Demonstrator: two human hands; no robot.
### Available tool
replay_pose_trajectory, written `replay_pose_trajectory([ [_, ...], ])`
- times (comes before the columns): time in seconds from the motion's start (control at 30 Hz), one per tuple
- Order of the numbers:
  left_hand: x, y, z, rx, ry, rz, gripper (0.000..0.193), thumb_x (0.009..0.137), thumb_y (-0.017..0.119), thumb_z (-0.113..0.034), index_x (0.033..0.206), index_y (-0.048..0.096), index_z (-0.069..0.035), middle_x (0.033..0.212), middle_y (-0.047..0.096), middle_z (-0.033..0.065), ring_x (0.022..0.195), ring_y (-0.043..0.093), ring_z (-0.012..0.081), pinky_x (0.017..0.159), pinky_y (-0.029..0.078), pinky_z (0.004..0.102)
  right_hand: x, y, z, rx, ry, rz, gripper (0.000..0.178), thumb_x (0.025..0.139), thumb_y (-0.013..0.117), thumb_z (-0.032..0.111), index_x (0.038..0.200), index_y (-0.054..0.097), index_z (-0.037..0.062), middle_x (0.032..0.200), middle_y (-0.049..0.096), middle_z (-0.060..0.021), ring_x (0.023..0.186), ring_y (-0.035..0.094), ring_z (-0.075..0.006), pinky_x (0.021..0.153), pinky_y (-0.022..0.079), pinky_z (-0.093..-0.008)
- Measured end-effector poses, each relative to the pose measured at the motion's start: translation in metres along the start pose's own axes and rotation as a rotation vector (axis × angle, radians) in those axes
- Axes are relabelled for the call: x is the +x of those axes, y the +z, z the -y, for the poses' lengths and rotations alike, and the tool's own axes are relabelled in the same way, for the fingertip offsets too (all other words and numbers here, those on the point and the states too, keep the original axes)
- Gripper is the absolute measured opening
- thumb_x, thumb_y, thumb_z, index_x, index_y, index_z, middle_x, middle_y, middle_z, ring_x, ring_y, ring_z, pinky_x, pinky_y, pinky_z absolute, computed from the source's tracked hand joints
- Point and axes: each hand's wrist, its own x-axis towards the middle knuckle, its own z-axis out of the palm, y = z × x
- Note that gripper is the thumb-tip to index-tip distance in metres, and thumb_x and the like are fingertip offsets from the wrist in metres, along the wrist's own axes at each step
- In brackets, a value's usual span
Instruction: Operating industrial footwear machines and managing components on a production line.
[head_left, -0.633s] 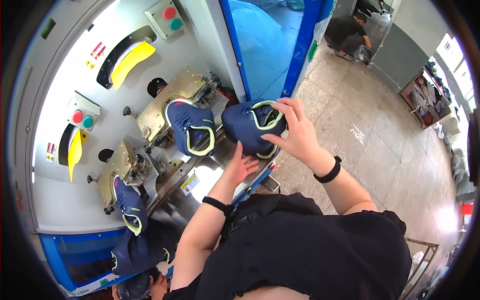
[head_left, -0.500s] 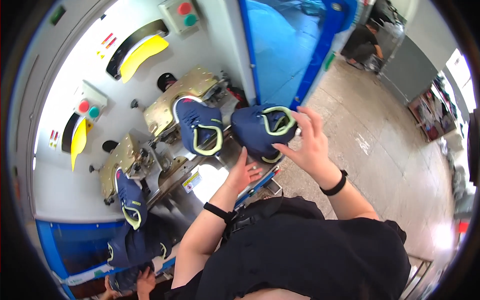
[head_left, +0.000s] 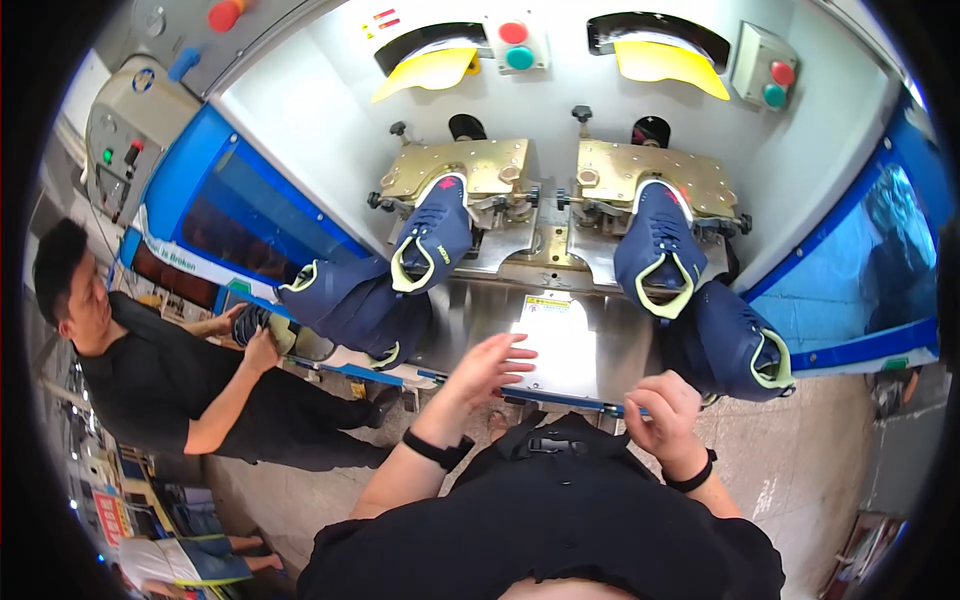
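Right hand [head_left: 665, 415] off shoe collar [head_left: 784, 365], fingertips obscured

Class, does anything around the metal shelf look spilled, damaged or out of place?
Nothing looks spilled or damaged. The navy shoes piled at the left of the metal shelf look askew: they overlap, openings facing different ways.

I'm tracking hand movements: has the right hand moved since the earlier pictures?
Yes: leftward, judged against the metal shelf. The right hand has come off the rightmost shoe and is now left of it, near the shelf's front edge.
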Motion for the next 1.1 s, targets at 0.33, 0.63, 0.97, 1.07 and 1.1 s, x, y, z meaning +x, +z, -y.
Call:
replay_pose_trajectory([
  [0.33,-0.016,-0.087,-0.027,-0.586,0.324,-0.34,0.078,0.09,0.052,-0.057,0.14,0.027,-0.002,0.14,0.04,0.0172,0.124,0.047,0.032,0.1,0.038,0.0438,-0.012,0.16,-0.037,0.08,0.145,0.661,0.045,0.082,0.068,0.036,0.117,0.058,0.0096,0.125,0.056,-0.0104,0.116,0.053,-0.0276,0.093,0.047,-0.0369],
  [0.63,0.035,-0.127,-0.033,-0.977,0.319,-0.225,0.061,0.084,0.064,-0.051,0.13,0.041,-0.019,0.14,0.041,0.0077,0.135,0.034,0.0265,0.111,0.017,0.0576,-0.051,0.25,-0.008,-0.079,-0.165,0.912,0.091,0.074,0.073,0.038,0.144,0.028,0.0004,0.149,0.031,-0.016,0.139,0.03,-0.0292,0.109,0.031,-0.0462],
  [0.97,0.031,-0.126,-0.044,-0.71,0.247,-0.069,0.065,0.08,0.055,-0.071,0.111,0.056,-0.014,0.115,0.057,0.0019,0.112,0.052,0.0213,0.093,0.04,0.0454,-0.049,0.257,0.0,-0.157,-0.008,0.923,0.095,0.072,0.073,0.036,0.147,0.024,0.0075,0.153,0.026,-0.0079,0.142,0.026,-0.0252,0.113,0.027,-0.0455],
  [1.07,0.029,-0.136,-0.046,-0.645,0.264,-0.036,0.068,0.079,0.053,-0.074,0.112,0.055,-0.015,0.116,0.056,0.0011,0.111,0.051,0.0201,0.093,0.038,0.0444,-0.049,0.257,0.005,-0.173,0.003,0.906,0.096,0.069,0.076,0.03,0.147,0.025,0.0072,0.15,0.031,-0.0069,0.141,0.027,-0.0239,0.112,0.027,-0.0449],
  [1.1,0.028,-0.137,-0.047,-0.611,0.239,-0.019,0.068,0.079,0.053,-0.074,0.112,0.055,-0.015,0.116,0.056,0.0011,0.111,0.051,0.0201,0.093,0.038,0.0444,-0.053,0.261,0.005,-0.192,-0.005,0.868,0.096,0.068,0.076,0.031,0.146,0.025,0.0075,0.151,0.031,-0.006,0.141,0.028,-0.0233,0.112,0.027,-0.0448],
])
